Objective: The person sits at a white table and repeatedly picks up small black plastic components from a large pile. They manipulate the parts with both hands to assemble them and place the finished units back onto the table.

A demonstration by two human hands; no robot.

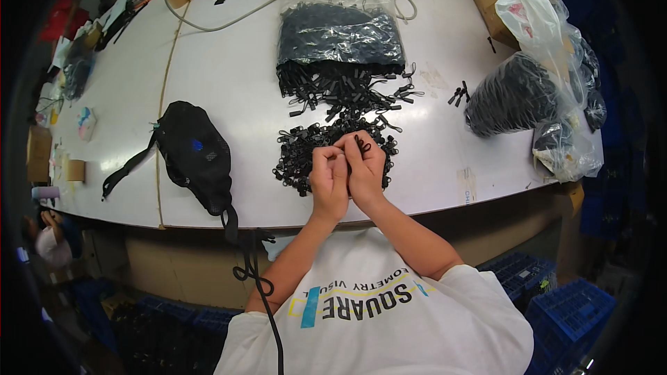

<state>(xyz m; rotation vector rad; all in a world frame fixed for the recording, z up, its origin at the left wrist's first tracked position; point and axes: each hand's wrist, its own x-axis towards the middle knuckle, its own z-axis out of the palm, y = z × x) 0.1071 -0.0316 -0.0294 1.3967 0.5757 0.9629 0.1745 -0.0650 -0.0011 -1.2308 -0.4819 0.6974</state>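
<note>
My two hands are together over a heap of small black plastic pieces (297, 149) near the table's front edge. Black cord loops (362, 144) stick out from the curled fingers of my right hand (367, 172); they look like zipper pulls. Against it is my left hand (328, 186), its fingers closed and thumb up; what it pinches, if anything, is hidden. Just beyond the heap, loose black zipper pulls (333, 87) spill from the mouth of a clear plastic bag (340, 35) full of them.
To the left lies a black mesh bag (194, 153) with a strap over the front edge. Wrapped black bundles (514, 94) and a cardboard box (497, 0) stand at right. A grey cable (222, 26) crosses the back. Blue crates (573, 316) sit below, and another person (52, 243) is far left.
</note>
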